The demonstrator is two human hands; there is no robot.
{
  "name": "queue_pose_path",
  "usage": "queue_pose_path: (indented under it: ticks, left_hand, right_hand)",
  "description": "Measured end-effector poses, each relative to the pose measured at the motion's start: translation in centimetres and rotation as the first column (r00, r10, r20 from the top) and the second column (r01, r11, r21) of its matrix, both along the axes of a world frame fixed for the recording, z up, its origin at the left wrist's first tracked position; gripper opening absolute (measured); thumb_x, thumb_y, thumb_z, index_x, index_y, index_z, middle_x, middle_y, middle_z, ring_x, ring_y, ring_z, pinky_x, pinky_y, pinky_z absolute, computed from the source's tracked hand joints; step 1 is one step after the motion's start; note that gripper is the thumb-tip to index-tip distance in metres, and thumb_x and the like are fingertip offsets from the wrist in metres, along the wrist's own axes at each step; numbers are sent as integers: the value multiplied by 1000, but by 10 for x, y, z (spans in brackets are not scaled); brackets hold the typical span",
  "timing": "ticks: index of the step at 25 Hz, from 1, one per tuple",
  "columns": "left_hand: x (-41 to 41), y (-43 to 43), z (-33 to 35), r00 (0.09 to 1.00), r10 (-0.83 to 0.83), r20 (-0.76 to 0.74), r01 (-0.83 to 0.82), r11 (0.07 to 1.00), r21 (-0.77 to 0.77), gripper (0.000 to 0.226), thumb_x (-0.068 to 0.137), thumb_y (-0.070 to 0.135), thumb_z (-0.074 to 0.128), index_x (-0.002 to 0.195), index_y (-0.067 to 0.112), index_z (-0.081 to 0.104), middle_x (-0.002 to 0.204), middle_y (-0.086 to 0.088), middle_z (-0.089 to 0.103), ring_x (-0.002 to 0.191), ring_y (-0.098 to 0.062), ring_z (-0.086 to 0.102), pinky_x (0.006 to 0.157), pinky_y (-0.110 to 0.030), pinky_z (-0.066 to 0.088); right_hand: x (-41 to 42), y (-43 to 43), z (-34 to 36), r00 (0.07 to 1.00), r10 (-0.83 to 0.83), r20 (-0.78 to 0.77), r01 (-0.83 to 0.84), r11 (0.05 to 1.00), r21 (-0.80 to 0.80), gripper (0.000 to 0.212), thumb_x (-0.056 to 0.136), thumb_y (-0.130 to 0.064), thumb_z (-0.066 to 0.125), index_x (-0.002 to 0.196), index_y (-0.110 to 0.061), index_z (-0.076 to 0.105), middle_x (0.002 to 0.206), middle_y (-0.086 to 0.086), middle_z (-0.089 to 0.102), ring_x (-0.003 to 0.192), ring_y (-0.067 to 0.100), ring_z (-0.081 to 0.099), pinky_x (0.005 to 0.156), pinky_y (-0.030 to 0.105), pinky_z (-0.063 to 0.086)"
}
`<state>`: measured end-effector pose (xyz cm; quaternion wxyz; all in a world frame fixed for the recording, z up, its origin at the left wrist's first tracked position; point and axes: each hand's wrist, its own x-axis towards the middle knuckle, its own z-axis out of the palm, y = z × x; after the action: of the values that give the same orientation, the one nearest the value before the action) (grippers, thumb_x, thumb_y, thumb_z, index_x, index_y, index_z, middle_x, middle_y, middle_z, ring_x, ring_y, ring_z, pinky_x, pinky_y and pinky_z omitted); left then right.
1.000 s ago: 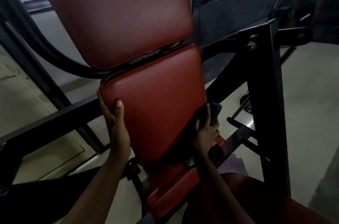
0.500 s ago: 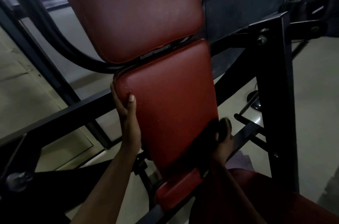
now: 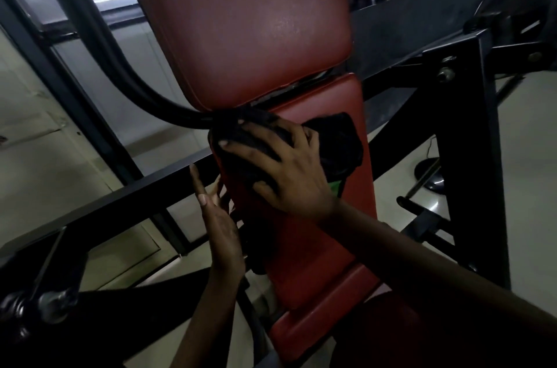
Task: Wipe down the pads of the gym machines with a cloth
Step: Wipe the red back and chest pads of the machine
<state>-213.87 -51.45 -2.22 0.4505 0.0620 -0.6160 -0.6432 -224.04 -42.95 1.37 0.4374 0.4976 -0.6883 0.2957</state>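
Black steel frame (image 3: 470,156) is spanning the whole view. Big dark-red upper pad (image 3: 241,20) is sitting on top, glossy, faintly scuffed. Narrower red lower pad (image 3: 337,96) is running down just beneath it. Black cloth (image 3: 334,141), crumpled, with a green bit showing at its lower edge, is lying across the lower pad's top end. Right hand (image 3: 289,168) is pressing it flat, fingers spread. Left hand (image 3: 220,226) is resting against the lower pad's left edge, fingers loose and straight, holding nothing.
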Motion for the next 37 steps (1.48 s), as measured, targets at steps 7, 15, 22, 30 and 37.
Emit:
queue_pose_path:
  ticks: [7, 15, 22, 30, 37]
  left_hand:
    - [3, -5, -15, 999, 7, 44, -8, 1000, 23, 93, 66, 79, 49, 144, 38, 21, 132, 19, 51, 126, -7, 49, 92, -26, 46]
    - [-3, 6, -49, 989, -40, 141, 30, 997, 73, 94, 67, 70, 60, 145, 35, 20, 150, 0, 36, 132, -17, 43, 103, -37, 45]
    - [0, 16, -93, 926, -142, 350, 86, 982, 170, 95, 54, 78, 65, 136, 42, 33, 139, 2, 48, 124, -21, 51, 102, -52, 43]
    - [-4, 23, -88, 935, -89, 344, 42, 989, 142, 86, 50, 82, 57, 123, 41, 36, 108, 26, 56, 95, 8, 61, 86, -31, 54]
    - [-1, 29, -118, 917, -32, 398, -31, 988, 150, 79, 63, 75, 58, 133, 47, 33, 136, 19, 46, 127, -6, 48, 89, -22, 48]
  right_hand:
    - [-4, 5, -62, 964, 82, -254, -67, 996, 64, 28, 94, -40, 43, 122, -42, 44, 135, -12, 38, 116, 27, 40, 83, 42, 31]
    - [-10, 22, -129, 957, 148, -250, -124, 986, 112, 19, 99, -28, 44, 115, -36, 47, 129, -12, 43, 113, 29, 42, 77, 41, 31]
    - [-9, 44, -222, 996, 73, 42, -80, 973, 216, 29, 101, -42, 27, 116, -30, 48, 116, 1, 57, 109, 23, 43, 87, 44, 29]
    - [-3, 91, -251, 981, -89, 171, 53, 978, 203, 22, 88, -28, 42, 105, -29, 57, 116, -1, 44, 96, 28, 40, 63, 52, 52]
    - [25, 21, -114, 860, 14, 510, 128, 962, -243, 61, 79, -25, 48, 135, -40, 31, 142, -6, 27, 121, 26, 31, 94, 41, 30]
